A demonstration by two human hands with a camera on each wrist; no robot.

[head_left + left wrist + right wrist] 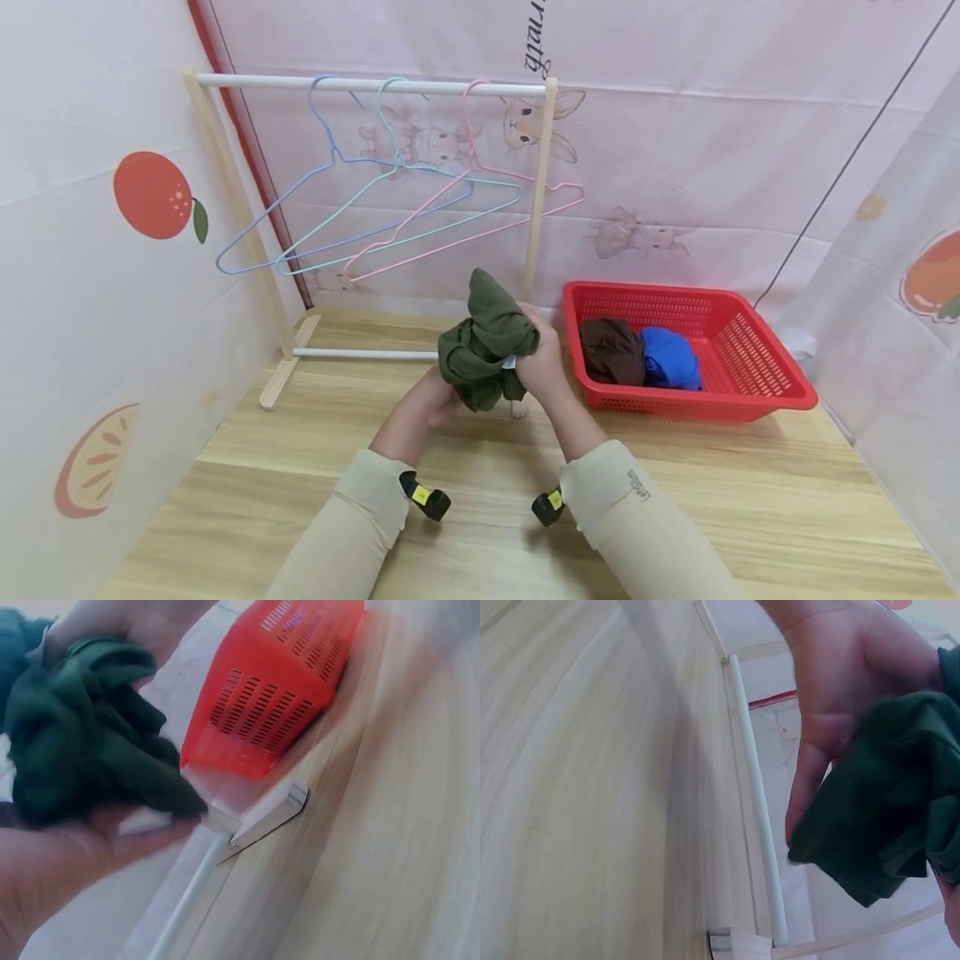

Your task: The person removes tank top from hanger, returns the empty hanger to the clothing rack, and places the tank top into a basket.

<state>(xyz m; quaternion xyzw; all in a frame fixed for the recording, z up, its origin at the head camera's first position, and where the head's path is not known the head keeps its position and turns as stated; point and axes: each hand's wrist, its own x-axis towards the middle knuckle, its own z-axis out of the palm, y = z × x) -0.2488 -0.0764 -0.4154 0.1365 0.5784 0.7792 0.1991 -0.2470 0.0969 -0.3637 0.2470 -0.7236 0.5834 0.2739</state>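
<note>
A bunched dark green garment (487, 337) is held up between both hands over the table, in front of the rack. A small white label (510, 362) shows near its right side. My right hand (542, 358) grips the bundle from the right, its fingertips hidden behind the cloth. From the lower left my left hand (431, 398) holds the other side. In the left wrist view, fingers (142, 841) of the left hand run along the garment's underside, blurred. The right wrist view shows the left palm beside a loose fold.
Behind the hands stands a wooden rack (545, 192) with a white rail. Blue (273, 208), mint (337, 212) and pink (416, 217) hangers hang from it. To the right, a red basket (757, 358) contains a brown cloth (611, 352) and a blue cloth (670, 358).
</note>
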